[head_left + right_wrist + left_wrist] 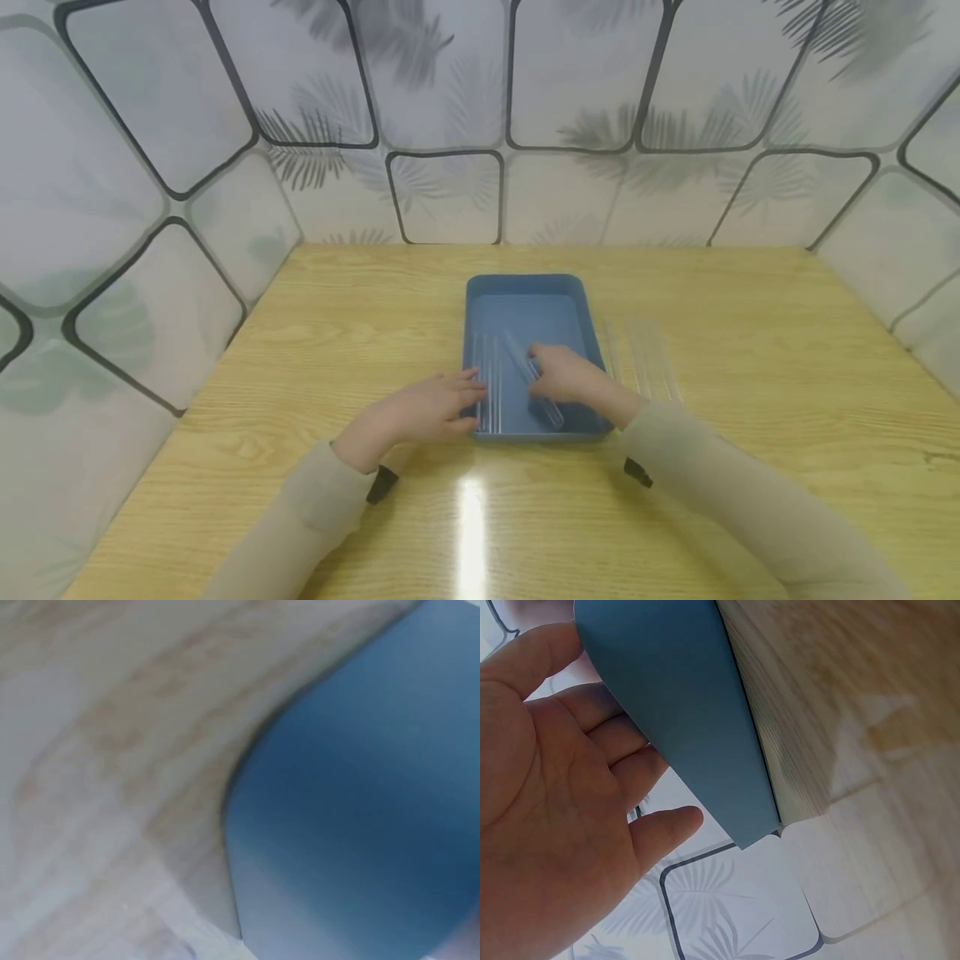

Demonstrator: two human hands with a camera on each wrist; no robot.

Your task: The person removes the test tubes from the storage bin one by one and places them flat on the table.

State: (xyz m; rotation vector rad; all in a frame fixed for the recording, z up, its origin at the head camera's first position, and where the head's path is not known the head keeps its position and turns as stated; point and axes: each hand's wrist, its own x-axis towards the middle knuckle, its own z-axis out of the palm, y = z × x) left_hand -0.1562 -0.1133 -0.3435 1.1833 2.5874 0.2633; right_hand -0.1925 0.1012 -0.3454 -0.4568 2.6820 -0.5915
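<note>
A blue tray (525, 310) stands on the table, with several clear straight tubes (491, 392) lying side by side along its left part. My right hand (562, 373) is over the tray and pinches another clear tube (551, 412), which slants with its near end to the right. My left hand (431, 407) reaches over the tray's left rim, fingers loosely spread at the tubes there. In the left wrist view, the fingertips of the left hand (562, 780) pass behind the tray wall (675, 712). Only a sliver of the right hand shows in the right wrist view, beside the tray wall (337, 802).
More clear tubes (652, 358) lie on the wooden table (360, 325) just right of the tray. Patterned wall panels (570, 192) border the table at the back and on both sides.
</note>
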